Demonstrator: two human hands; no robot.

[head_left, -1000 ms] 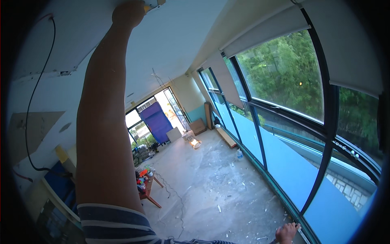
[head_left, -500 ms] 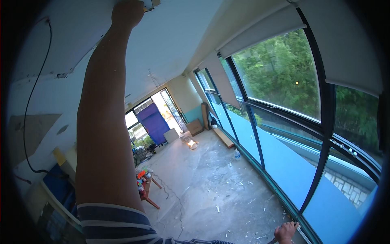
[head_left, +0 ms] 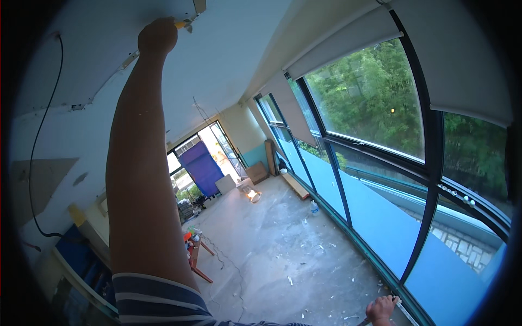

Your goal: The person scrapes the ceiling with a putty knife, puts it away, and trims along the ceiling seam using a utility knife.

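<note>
Up at the white ceiling (head_left: 228, 49), my left hand (head_left: 158, 37) is closed on the yellow handle of a small scraper (head_left: 185, 25). Its metal blade is close to a strip-shaped opening (head_left: 199, 5) in the ceiling; I cannot tell whether they touch. My left arm, in a striped sleeve, stretches up across the view. Low on the right, near the window frame, my right hand (head_left: 381, 309) is curled in a fist around something dark and narrow, mostly hidden by the fingers and the lower edge.
Tall windows (head_left: 364, 98) with blinds line the right side. Debris and a plastic bottle (head_left: 314, 207) lie on the concrete floor (head_left: 261, 255). A wooden stool (head_left: 201, 261) bears several items. A black cable (head_left: 41, 141) hangs at the left. A lit lamp (head_left: 253, 195) stands farther off.
My left hand has come down and left a little with the scraper, whose yellow handle and blade show more now. My right hand stays in nearly the same place. The view has shifted slightly.
</note>
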